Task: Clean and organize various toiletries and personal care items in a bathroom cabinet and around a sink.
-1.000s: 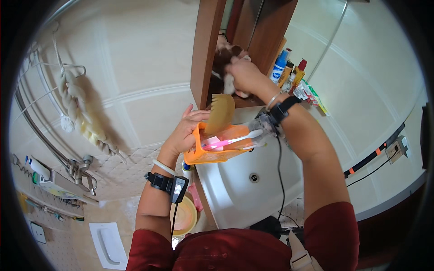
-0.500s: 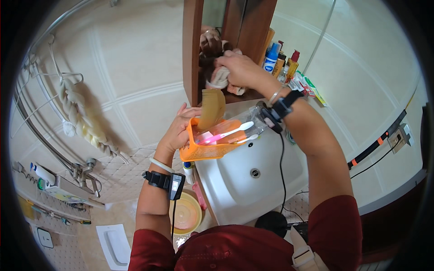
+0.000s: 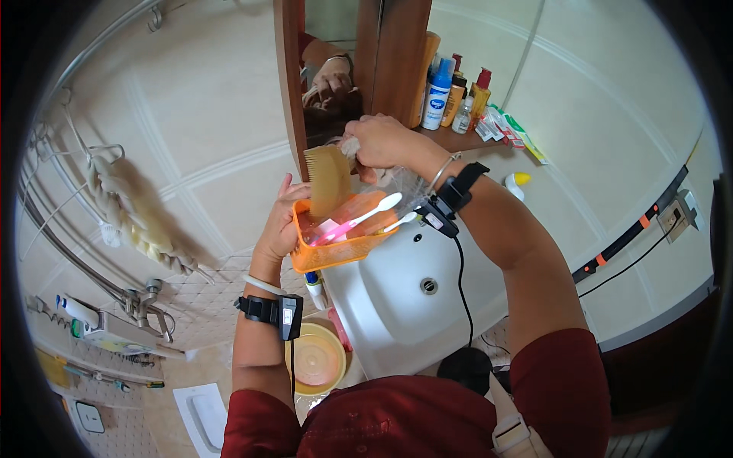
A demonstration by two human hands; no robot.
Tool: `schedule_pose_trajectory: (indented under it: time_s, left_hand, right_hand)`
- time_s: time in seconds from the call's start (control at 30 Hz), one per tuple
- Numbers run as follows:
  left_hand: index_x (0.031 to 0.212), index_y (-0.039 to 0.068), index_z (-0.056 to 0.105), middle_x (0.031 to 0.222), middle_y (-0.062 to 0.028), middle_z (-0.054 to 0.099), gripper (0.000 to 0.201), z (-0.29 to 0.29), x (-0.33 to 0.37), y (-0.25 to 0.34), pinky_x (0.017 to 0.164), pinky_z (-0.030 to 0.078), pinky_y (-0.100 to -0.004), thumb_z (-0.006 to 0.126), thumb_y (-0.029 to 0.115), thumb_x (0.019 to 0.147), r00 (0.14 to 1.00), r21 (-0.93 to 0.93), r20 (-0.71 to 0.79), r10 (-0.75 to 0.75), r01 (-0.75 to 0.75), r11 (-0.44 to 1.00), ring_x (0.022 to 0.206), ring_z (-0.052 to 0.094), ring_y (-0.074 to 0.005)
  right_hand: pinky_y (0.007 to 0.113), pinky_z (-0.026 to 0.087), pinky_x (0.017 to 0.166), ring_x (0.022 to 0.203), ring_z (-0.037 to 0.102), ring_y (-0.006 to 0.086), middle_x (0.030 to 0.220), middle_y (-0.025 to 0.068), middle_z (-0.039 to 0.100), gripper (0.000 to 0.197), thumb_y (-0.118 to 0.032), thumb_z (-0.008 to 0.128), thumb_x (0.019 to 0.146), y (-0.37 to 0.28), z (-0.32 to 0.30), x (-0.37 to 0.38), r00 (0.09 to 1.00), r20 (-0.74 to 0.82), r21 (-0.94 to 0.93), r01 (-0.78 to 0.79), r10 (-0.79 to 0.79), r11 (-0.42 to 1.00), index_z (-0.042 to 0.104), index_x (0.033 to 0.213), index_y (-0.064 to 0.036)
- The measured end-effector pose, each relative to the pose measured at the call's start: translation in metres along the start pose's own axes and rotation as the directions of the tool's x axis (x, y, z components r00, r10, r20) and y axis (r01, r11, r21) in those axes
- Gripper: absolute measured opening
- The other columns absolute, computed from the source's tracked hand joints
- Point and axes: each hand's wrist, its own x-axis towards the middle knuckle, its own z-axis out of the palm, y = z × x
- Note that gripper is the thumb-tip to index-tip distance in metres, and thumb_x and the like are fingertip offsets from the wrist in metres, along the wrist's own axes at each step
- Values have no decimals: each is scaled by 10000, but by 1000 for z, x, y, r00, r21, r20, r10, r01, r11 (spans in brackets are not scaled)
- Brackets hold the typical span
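My left hand (image 3: pixel 279 225) is closed on the left end of an orange plastic basket (image 3: pixel 336 258), held up over the left side of the white sink. In the basket stands a yellowish comb (image 3: pixel 327 182), teeth to the left. Beside it lie a pink-and-white toothbrush (image 3: pixel 359 217), a second white-headed brush (image 3: pixel 401 222) and clear plastic packaging. My right hand (image 3: pixel 385 143) is closed on a crumpled pale cloth (image 3: pixel 351 147), partly hidden by my fingers, just behind the comb at the foot of a mirrored brown cabinet (image 3: pixel 290 84).
Several bottles, among them a blue-and-white one (image 3: pixel 436 95), stand on a brown shelf right of the cabinet, with toothpaste boxes (image 3: pixel 519 136) beside them. Below is the white sink (image 3: pixel 382 305) with its drain. A yellow basin (image 3: pixel 321 359) sits on the floor to its left.
My right hand has drawn the cloth down and nearer the basket. The whole view has shifted, so the cabinet and basket appear further left. A yellow-topped white item now shows behind my right forearm.
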Motion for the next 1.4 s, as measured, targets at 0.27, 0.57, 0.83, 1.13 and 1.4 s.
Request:
schedule_pose_trajectory:
  time_s: [0.27,0.57,0.83,1.13,1.4]
  left_hand:
    - [1008,70,599,1029,-87,609,402,2,2,-8,1088,58,-474,534,355,731,999,-38,33,6,-4,999,1065,510,-250]
    - [1013,-7,577,905,-61,625,323,19,-12,-2,828,448,-330,479,197,782,945,-515,-59,-322,247,821,801,583,-143]
    - [1159,-46,474,1009,-95,573,434,58,21,76,791,448,-277,395,-26,733,841,-366,-523,-137,-76,928,897,556,-160]
    - [1160,62,494,993,-143,556,434,57,93,85,792,449,-334,412,21,735,734,188,-672,92,49,981,905,566,-300]
    - [1235,54,443,967,-98,574,444,63,102,54,635,484,-271,402,-15,798,746,137,-666,2,119,983,782,594,-133]
  right_hand:
    - [382,459,787,908,571,334,923,156,607,299,-77,603,662,34,3,-85,991,130,313,-64,24,948,587,960,-59]
    - [300,426,878,982,561,166,1009,80,614,356,10,588,657,38,10,-191,999,-1,856,20,-37,517,564,1012,-19]
    - [298,368,951,1096,514,224,1166,137,531,659,142,416,625,-25,40,-171,957,-251,885,165,148,435,422,1265,-13]
    - [302,421,886,1026,548,226,1082,145,567,614,84,496,676,-3,29,-95,923,-318,888,211,216,408,393,1276,3]
    - [381,396,918,1078,483,374,1196,214,471,703,58,494,634,-17,26,-111,872,-463,664,224,158,713,356,1309,-78]
